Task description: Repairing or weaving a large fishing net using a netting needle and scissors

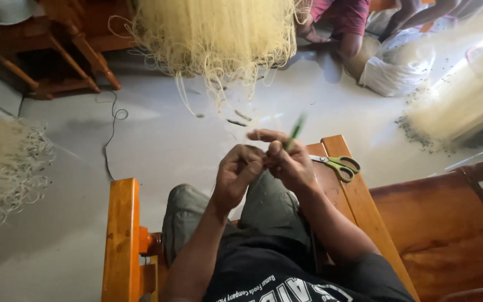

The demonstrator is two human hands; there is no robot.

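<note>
My left hand [237,174] and my right hand [287,159] meet in front of me, above my lap, fingers pinched together. The right hand grips a thin green tool [296,130] that points up and away and is blurred. The left hand's fingers are closed beside it, apparently pinching fine pale thread, though the thread itself is too thin to make out. A large hanging bundle of pale yellow net twine [216,33] spreads above the hands at the top centre.
Green-handled scissors [339,165] lie on the wooden armrest [359,207] to my right. Another armrest [121,235] stands on my left. More pale netting [1,162] lies at the left and right edges. A white sack [395,67] and another person's legs [345,22] are beyond.
</note>
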